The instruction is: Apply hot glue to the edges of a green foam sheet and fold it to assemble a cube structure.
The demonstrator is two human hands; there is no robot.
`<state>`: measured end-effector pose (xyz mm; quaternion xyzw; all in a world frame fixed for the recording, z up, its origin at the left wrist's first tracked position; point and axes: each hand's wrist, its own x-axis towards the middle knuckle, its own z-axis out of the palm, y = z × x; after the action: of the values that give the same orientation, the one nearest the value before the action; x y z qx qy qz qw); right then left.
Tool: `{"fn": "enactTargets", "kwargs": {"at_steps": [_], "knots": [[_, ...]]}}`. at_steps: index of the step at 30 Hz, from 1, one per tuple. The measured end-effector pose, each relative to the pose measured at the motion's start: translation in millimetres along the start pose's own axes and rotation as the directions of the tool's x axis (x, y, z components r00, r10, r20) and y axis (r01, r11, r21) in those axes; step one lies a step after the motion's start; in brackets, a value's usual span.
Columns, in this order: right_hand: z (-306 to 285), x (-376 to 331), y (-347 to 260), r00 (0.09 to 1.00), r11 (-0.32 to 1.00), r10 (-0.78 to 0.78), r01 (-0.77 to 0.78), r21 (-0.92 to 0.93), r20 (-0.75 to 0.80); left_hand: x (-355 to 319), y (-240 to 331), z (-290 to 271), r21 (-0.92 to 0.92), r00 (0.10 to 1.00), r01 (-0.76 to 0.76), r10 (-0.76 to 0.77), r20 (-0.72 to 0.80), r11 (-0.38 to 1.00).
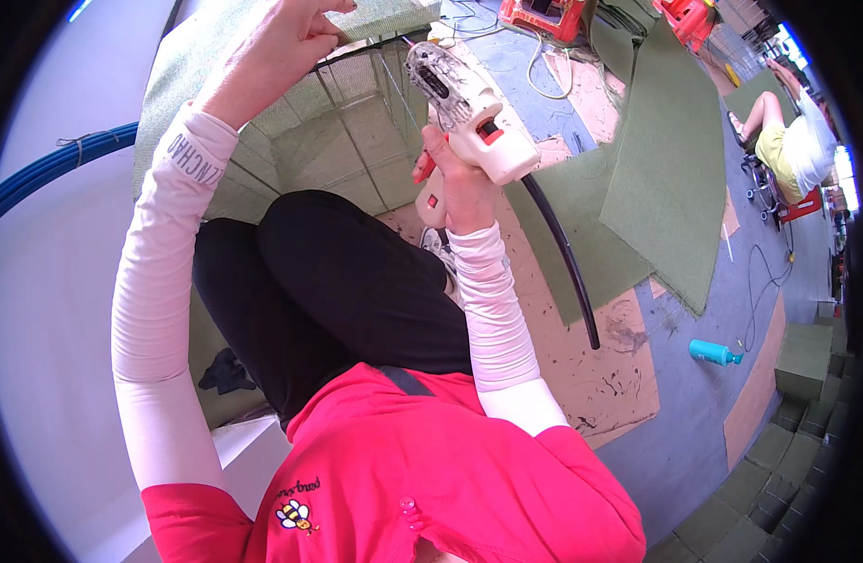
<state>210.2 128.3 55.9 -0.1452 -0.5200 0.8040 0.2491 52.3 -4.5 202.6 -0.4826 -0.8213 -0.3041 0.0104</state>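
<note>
My right hand (pixel 471 192) is wrapped round a white and red hand tool (pixel 478 122) that looks like a glue gun. Dark smears cover its front end, and a black rod (pixel 563 253) sticks out of its back. The tool's tip is close to the edge of a green fabric sheet (pixel 394 16) laid over a wire frame (pixel 333 89). My left hand (pixel 276 52) is by the sheet's edge at the top, its fingers bent; the upper part is cut off, and anything between the fingers is hidden.
Green sheets (pixel 666 169) lie to the right on stained cardboard (pixel 610 375). A teal bottle (pixel 713 353) lies farther right. Blue tubing (pixel 65 164) runs along the left. Red tools (pixel 549 14) and cables are at the top. Another person (pixel 797 141) sits at far right, near stacked green blocks (pixel 760 469).
</note>
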Motion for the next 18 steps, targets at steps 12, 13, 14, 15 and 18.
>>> {"fn": "enactTargets", "kwargs": {"at_steps": [12,13,14,15,18], "knots": [[0,-4,1,0.999,0.999,-0.045,0.045,-0.002,-0.012,-3,0,2,0.007,1.000,-0.020,0.020,-0.013,1.000],[-4,-3,2,0.999,0.999,-0.035,0.036,0.023,-0.022,-3,-1,3,0.059,0.999,-0.027,0.028,-0.021,0.998],[-9,-2,3,0.999,0.998,-0.025,0.027,0.051,-0.030,-4,4,6,0.061,0.999,-0.027,0.028,-0.021,0.998],[-14,-1,2,0.996,0.998,-0.052,0.054,0.031,-0.066,-6,9,10,0.178,0.996,-0.044,0.057,-0.069,0.983],[-36,15,3,0.981,0.989,-0.021,0.048,0.137,-0.191,-18,12,29,0.299,0.977,-0.087,0.140,-0.163,0.950]]}}
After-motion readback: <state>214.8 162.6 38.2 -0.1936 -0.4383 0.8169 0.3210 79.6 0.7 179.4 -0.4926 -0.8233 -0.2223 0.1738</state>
